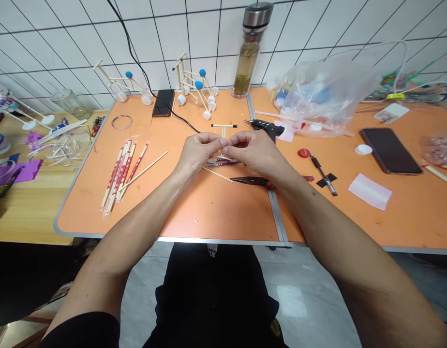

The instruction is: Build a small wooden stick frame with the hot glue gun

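Observation:
My left hand (199, 152) and my right hand (254, 152) meet above the middle of the orange table (172, 212), fingertips pinched together on a small pale piece that I cannot make out. Under the hands lie a thin wooden stick (218, 174), purple-handled scissors (223, 163) and dark pliers (250, 181). A T-shaped stick piece (224, 127) lies just beyond the fingers. A bundle of wrapped chopsticks (122, 174) lies to the left of my left hand.
A black glue gun (265, 126), a plastic bag (318, 96), a drink bottle (250, 48) and stick models with white wheels (196, 87) stand at the back. One phone (163, 102) lies back left, another phone (389, 151) right. A pen (323, 174) and white paper (369, 191) lie right.

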The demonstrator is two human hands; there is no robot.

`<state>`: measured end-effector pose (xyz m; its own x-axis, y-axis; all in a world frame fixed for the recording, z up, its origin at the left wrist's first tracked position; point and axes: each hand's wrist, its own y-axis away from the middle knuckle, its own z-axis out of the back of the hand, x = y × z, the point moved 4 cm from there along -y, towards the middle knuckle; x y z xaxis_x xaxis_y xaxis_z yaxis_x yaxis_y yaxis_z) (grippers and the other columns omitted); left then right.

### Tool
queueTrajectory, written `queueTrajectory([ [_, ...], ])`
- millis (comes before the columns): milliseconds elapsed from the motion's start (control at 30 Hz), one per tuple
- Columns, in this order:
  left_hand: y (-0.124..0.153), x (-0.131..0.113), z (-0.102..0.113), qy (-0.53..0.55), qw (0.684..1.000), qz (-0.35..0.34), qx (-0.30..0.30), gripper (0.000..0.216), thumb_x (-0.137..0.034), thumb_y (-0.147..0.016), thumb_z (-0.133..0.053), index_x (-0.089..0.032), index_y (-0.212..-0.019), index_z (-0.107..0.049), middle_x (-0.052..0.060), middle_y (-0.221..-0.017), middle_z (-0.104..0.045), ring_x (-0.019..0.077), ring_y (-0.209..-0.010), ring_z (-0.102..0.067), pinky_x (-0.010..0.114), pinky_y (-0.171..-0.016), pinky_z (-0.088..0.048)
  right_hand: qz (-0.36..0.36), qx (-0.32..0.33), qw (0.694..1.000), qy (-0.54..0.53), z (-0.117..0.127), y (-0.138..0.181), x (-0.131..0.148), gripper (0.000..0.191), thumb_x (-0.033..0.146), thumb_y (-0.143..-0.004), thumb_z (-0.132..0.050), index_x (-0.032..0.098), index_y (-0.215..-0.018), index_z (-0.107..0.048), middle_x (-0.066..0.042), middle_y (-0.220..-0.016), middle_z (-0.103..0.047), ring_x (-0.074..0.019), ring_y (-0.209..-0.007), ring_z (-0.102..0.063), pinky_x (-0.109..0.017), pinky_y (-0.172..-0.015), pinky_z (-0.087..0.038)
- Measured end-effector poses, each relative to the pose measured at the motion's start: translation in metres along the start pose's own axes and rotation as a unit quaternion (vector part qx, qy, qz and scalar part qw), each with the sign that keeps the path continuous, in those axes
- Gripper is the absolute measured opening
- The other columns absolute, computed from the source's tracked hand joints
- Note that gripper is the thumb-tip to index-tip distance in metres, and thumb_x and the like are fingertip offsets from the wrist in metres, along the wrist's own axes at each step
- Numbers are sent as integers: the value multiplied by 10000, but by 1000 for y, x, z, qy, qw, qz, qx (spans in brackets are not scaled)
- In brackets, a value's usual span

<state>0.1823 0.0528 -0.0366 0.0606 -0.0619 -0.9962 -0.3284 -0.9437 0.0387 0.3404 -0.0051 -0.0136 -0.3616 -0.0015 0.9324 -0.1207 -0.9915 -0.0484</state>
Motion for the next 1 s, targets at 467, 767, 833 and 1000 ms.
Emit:
queueTrajectory([
  [467,4,-5,0,10,999,-3,-45,278,-359,-719,-1029,-195,-720,-805,34,-764,-785,192,-825,-728,288,-728,-539,-14,-4,1000,-28,-3,0,-6,232,416,-813,-878,204,-789,-787,-33,-808,-742,-185,-745,-622,-338,-714,-460],
  [767,3,-3,-1,22,999,7,-43,261,-324,-734,-1013,-187,-734,-791,19,-738,-752,164,-790,-698,279,-735,-526,-12,-9,1000,-17,-3,0,-7,232,421,-832,-851,204,-788,-783,-27,-773,-722,-179,-729,-597,-325,-674,-429],
  [833,2,-1,-1,19,999,5,-38,258,-335,-729,-1012,-189,-746,-800,17,-730,-744,154,-752,-665,277,-704,-504,-12,-6,1000,-20,-4,0,-7,220,408,-838,-842,203,-787,-778,-27,-773,-719,-179,-730,-597,-328,-681,-427],
  [1000,-3,2,5,8,999,2,-42,237,-347,-745,-986,-199,-754,-801,-15,-656,-661,111,-618,-526,276,-617,-416,2,2,1000,-15,-5,-2,-6,181,359,-858,-814,199,-786,-769,-24,-796,-727,-177,-754,-614,-327,-720,-457],
])
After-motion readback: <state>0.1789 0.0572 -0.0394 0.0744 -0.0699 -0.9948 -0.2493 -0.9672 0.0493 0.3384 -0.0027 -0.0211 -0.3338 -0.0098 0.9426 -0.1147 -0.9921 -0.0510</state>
